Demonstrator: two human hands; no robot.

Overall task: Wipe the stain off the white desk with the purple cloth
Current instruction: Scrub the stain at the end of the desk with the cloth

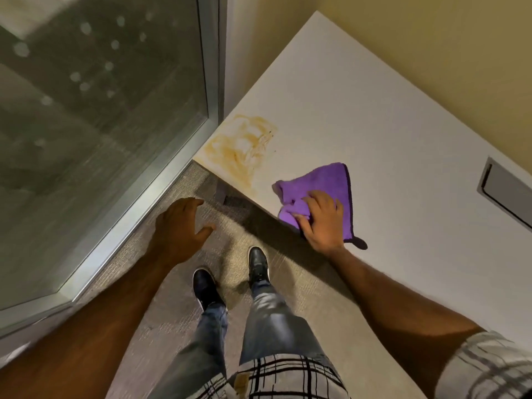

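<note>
A yellow-brown stain [240, 142] spreads over the near left corner of the white desk [359, 125]. The purple cloth [325, 182] lies bunched on the desk near its front edge, to the right of the stain and apart from it. My right hand [324, 223] rests on the cloth's near part with the fingers curled into the fabric. My left hand [180, 226] hovers over the carpet to the left of the desk, fingers apart and holding nothing.
A glass partition with a metal frame [184, 156] stands close on the left, next to the desk corner. A grey cable hatch [506, 191] is set into the desk at the right. My feet stand on carpet [178, 191] in front of the desk.
</note>
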